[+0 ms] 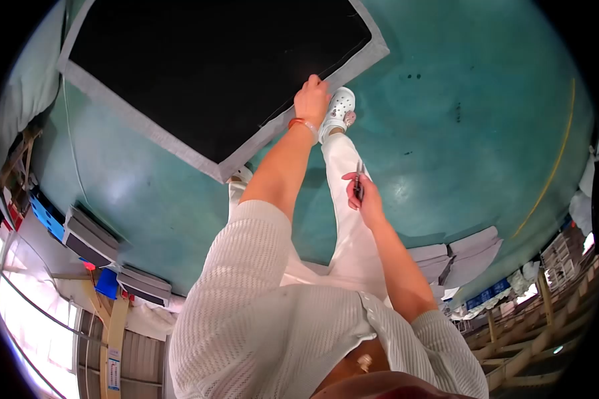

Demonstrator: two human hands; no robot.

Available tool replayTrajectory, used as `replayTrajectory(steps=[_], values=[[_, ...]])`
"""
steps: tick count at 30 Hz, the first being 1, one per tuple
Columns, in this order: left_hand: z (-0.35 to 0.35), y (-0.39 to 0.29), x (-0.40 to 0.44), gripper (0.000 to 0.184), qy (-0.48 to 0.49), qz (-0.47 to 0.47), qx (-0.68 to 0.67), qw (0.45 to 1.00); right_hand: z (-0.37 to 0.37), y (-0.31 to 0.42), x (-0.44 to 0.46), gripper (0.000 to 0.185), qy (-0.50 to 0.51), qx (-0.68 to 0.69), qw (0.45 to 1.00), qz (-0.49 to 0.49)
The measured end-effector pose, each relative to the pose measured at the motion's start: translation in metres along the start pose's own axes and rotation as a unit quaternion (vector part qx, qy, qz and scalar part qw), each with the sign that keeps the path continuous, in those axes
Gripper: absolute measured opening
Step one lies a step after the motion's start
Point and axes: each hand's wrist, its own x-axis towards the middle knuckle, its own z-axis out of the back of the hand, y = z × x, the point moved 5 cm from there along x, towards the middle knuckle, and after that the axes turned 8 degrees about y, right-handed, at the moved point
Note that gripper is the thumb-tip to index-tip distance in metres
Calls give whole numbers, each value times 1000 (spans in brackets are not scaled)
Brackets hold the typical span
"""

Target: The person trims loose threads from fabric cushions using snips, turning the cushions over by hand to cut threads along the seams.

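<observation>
A large black fabric panel [206, 73] with a grey border [146, 126] fills the upper left of the head view. My left hand [311, 103], with a reddish band at the wrist, grips the panel's right-hand border, fingers curled over the edge. Fine loose threads show along the seam near it. Lower and to the right, my right hand [365, 194] is closed around small dark-handled thread snips [359, 187], their metal tip pointing away from me. The snips are apart from the panel, above my white trouser leg.
My white clog [341, 106] stands on the green floor [459, 146] beside the panel's edge. Folded grey pieces [469, 256] lie on the right, with more grey stacks [90, 236] on the left. A yellow line [558, 169] runs along the floor at the right.
</observation>
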Motion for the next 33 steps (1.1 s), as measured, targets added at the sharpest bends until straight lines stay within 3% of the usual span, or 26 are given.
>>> replayTrajectory(steps=[5,7,9,13,15,19,22,33], values=[[-66,10,36,14,-15,-40,205,978,49,41,35,47,0,17,997,81],[-63,5,31,14,-13,-22,185,982,58,44,60,47,3,5,997,78],[-49,9,22,13,11,116,-43,992,56,56,87,44,-12,-25,997,75],[-37,25,-2,10,-10,150,-209,966,57,62,151,42,19,4,997,76],[-33,26,-9,12,2,140,-217,966,56,69,184,42,43,43,994,94],[-26,41,-33,10,-27,156,-250,955,49,56,211,44,58,22,998,-6],[-16,46,-49,8,-26,144,-288,946,28,35,209,44,144,-20,985,-89],[-13,55,-56,7,15,156,-316,936,12,27,229,41,133,-2,988,-81]])
